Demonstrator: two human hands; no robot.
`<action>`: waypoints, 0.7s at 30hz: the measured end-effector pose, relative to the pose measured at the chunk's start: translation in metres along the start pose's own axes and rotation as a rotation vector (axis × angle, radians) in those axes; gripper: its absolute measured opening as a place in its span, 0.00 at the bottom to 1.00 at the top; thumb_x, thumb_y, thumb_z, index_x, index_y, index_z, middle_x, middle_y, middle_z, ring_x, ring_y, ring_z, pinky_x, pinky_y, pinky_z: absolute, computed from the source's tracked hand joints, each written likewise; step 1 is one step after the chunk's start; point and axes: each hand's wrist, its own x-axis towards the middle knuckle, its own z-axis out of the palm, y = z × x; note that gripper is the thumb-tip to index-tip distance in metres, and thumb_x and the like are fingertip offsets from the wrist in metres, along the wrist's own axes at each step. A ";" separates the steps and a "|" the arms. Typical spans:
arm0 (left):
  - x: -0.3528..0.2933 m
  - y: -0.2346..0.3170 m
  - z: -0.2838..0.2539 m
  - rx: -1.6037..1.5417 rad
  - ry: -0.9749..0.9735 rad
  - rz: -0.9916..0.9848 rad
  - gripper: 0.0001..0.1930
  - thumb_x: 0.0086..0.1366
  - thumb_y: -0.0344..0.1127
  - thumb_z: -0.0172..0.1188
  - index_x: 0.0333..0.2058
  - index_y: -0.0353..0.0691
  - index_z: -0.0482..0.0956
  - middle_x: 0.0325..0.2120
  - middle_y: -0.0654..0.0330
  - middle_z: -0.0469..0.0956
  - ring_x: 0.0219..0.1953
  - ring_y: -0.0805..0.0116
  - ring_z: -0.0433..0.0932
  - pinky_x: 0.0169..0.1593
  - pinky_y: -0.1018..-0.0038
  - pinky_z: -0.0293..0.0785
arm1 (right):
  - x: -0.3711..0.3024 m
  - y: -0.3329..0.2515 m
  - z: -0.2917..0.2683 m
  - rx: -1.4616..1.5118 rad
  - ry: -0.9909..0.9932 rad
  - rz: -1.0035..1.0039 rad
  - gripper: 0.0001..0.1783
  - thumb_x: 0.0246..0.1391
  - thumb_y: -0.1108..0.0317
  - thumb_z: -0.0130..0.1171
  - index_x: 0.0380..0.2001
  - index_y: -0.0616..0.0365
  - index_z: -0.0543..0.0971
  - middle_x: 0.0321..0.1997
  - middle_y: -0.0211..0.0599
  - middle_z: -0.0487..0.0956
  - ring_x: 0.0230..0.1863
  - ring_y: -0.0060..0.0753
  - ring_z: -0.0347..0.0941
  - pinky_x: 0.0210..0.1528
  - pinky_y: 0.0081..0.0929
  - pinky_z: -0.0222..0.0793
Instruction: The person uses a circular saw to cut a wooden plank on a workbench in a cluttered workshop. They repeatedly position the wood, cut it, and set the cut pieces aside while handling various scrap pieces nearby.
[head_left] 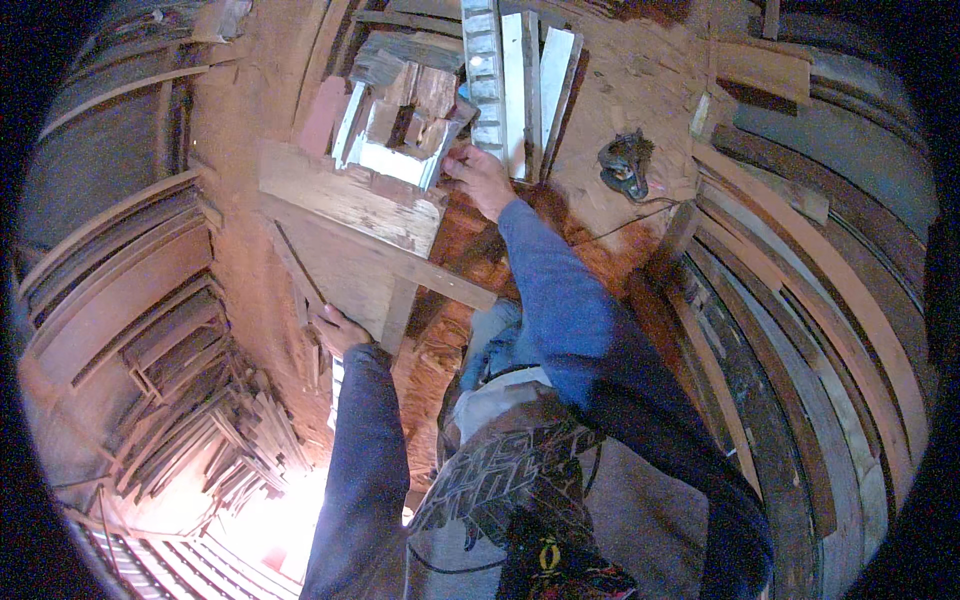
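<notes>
Both hands are at the wood: the right hand (pixel 482 180) is at the right edge of a blocky stack of offcuts (pixel 430 92), its fingertips by the white-faced piece (pixel 400 163) at the near end. The left hand (pixel 342 330) lies lower and further left, at the edge of a flat wooden panel (pixel 360 292), where a thin dark strip (pixel 298 262) runs up from the fingers. The stack therefore sits ahead of both hands, just beside the right and well apart from the left.

The right hand's fingers are bent with the thumb near them, but I cannot tell whether they pinch the wood or only touch it. The left hand's underside is hidden, so its grip cannot be told either.

The blue sleeves (pixel 590 310) cover both wrists. A dark corded tool (pixel 625 165) is too blurred to identify, and glare (pixel 275 520) washes out the lower left.

The offcuts are rough, brown and square-edged around a dark hollow. A pale, scuffed plank (pixel 345 205) lies between stack and panel. Beyond the right hand are a slatted, ladder-like strip (pixel 483 80) and white-faced boards (pixel 553 90). Long planks (pixel 800 250), bowed by the lens, line the right side; thin sticks (pixel 240 440) are heaped at left.
</notes>
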 end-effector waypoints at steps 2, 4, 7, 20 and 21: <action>0.000 0.001 -0.002 -0.034 -0.050 -0.026 0.38 0.74 0.61 0.41 0.64 0.29 0.65 0.58 0.32 0.71 0.59 0.34 0.71 0.61 0.52 0.66 | 0.002 0.002 -0.003 0.023 0.001 0.041 0.11 0.64 0.68 0.61 0.48 0.57 0.77 0.48 0.33 0.80 0.49 0.30 0.77 0.45 0.34 0.77; 0.000 0.002 -0.003 -0.032 -0.074 -0.049 0.38 0.74 0.62 0.41 0.64 0.30 0.65 0.57 0.32 0.72 0.58 0.34 0.71 0.61 0.51 0.66 | 0.003 0.006 -0.006 0.138 -0.023 0.054 0.14 0.62 0.68 0.63 0.49 0.60 0.79 0.48 0.34 0.81 0.49 0.30 0.77 0.51 0.33 0.76; 0.000 0.005 -0.005 -0.019 -0.079 -0.082 0.38 0.74 0.62 0.41 0.64 0.30 0.65 0.56 0.32 0.72 0.57 0.33 0.72 0.60 0.50 0.66 | 0.001 0.013 -0.007 0.132 0.012 0.054 0.16 0.61 0.67 0.63 0.50 0.61 0.79 0.49 0.34 0.82 0.49 0.32 0.78 0.55 0.33 0.75; -0.002 0.005 -0.003 0.032 -0.031 -0.049 0.38 0.75 0.59 0.43 0.65 0.26 0.63 0.60 0.33 0.70 0.61 0.36 0.70 0.64 0.54 0.65 | -0.009 0.013 0.004 0.127 0.055 0.044 0.17 0.59 0.67 0.63 0.50 0.60 0.79 0.49 0.34 0.81 0.51 0.31 0.76 0.57 0.32 0.72; -0.002 0.006 -0.003 0.044 -0.019 -0.049 0.38 0.75 0.60 0.43 0.65 0.26 0.63 0.60 0.33 0.70 0.61 0.36 0.70 0.64 0.54 0.64 | -0.009 0.013 0.002 0.106 0.039 0.025 0.16 0.59 0.67 0.63 0.50 0.60 0.79 0.48 0.34 0.81 0.51 0.31 0.76 0.57 0.31 0.72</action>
